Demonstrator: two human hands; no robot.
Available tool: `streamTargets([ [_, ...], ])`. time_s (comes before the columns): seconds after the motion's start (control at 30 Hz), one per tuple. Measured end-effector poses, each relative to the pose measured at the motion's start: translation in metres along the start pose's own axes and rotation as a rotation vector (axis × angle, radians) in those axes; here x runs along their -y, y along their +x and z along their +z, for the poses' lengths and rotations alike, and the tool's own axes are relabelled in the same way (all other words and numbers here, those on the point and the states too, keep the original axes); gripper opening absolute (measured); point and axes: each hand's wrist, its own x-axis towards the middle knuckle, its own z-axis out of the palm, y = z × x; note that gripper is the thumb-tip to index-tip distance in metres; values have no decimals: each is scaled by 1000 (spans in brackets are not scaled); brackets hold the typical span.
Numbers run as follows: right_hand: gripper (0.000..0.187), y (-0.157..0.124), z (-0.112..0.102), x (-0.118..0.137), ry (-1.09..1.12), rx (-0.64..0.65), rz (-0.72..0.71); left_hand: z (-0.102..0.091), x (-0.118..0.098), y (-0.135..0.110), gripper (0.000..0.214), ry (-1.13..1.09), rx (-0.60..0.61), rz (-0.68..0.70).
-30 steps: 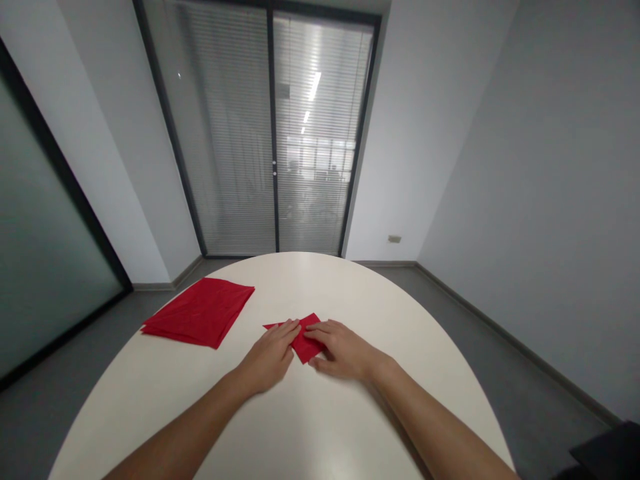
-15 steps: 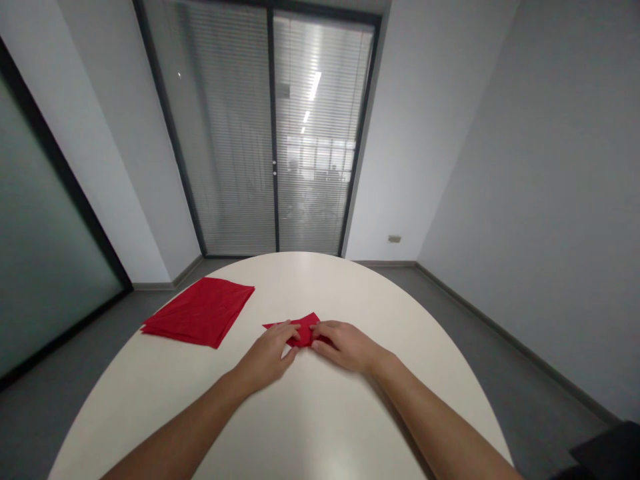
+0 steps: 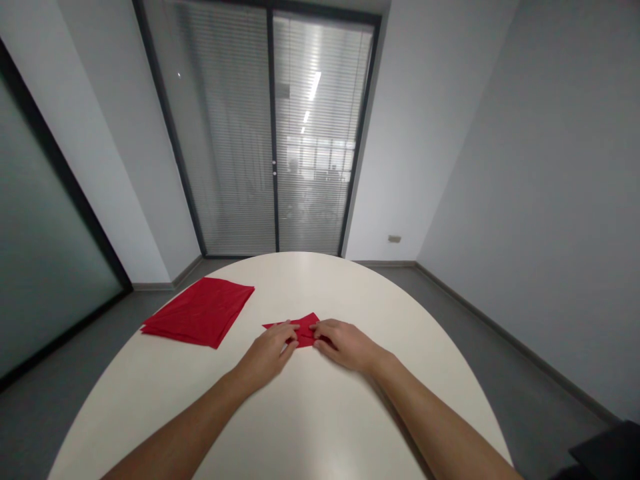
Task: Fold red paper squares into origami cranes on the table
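A small folded red napkin lies on the white round table, mostly covered by both hands. My left hand lies flat on its left part, fingers pointing at the middle. My right hand presses its right part, fingertips meeting the left hand's over the fold. Only the napkin's far tip and a strip between the fingers show.
A stack of flat red napkins lies at the table's left, apart from my hands. Glass doors with blinds stand behind the table. A dark object sits at the lower right corner.
The napkin's near corner, visible a second ago, is now folded under and hidden. My right hand has slid a little forward and left, closer to my left hand.
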Motion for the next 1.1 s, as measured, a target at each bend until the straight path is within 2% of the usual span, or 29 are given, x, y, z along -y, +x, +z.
streamTargets([
  [0.23, 19, 1, 3, -4, -41, -58, 52, 4, 6, -1, 15, 19, -59, -13],
  [0.33, 23, 1, 3, -3, -37, -66, 26, 4, 5, 0, 30, 29, -93, 35],
  [0.4, 23, 1, 2, -3, -36, -67, 1, 2, 3, 1, 31, 38, -98, 102],
  [0.6, 25, 1, 3, -3, -51, -79, -27, -5, -7, 1, 26, 122, 12, 251],
  [0.87, 21, 2, -4, -2, -34, -53, 2, -10, -14, 0, 23, 242, -3, 179],
  [1.1, 32, 2, -7, 10, 113, 11, -133, -5, -2, 1, 27, 248, -24, 78],
])
